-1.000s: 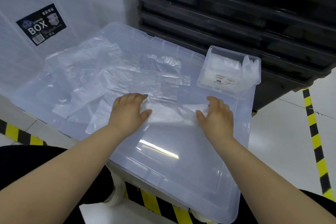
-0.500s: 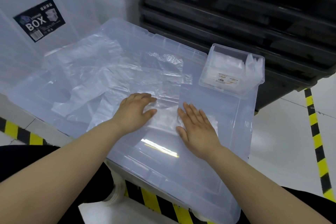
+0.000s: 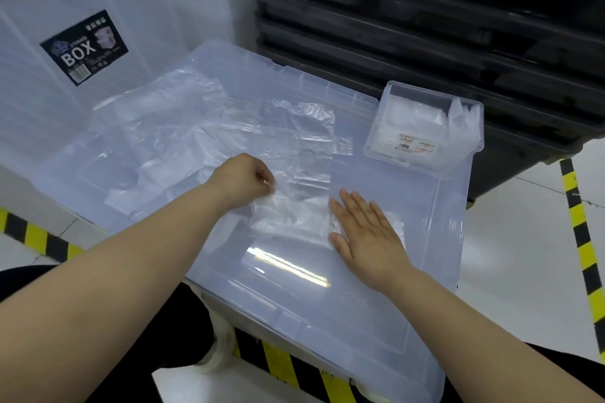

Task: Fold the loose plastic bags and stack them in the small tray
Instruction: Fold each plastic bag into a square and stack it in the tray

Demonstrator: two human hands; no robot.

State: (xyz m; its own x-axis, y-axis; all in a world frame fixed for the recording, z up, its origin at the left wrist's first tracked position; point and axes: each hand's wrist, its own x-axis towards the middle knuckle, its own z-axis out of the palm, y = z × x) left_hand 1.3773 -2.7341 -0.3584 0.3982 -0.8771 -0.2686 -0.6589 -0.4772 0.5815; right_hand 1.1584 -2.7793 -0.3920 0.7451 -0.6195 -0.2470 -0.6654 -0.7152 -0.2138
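Nearest to you, your two bare forearms reach over the large translucent bluish plastic lid (image 3: 327, 321) of a storage box, and this lid carries all the things. Your right hand (image 3: 366, 235) lies flat, palm down, with the fingers straight and a little spread. It presses on the right part of a thin clear plastic bag (image 3: 294, 209) that is spread on the middle of the lid. Your left hand (image 3: 244, 181) is on the left part of the same bag, with its fingers curled, and the thumb and fingertips pinch the film. Behind this bag and to its left, more loose clear plastic bags (image 3: 183, 141) lie in a crumpled, overlapping heap on the far left half of the lid. At the far right corner of the lid stands the small clear rectangular plastic tray (image 3: 376, 127), well apart from both hands. Inside it you can see folded clear bags (image 3: 412, 121). Farther back on the left is a big translucent white storage box with a black label (image 3: 85, 46) that reads BOX, and on the right is a stack of black plastic crates (image 3: 425, 26). On the floor run yellow and black striped tape lines (image 3: 579, 232).
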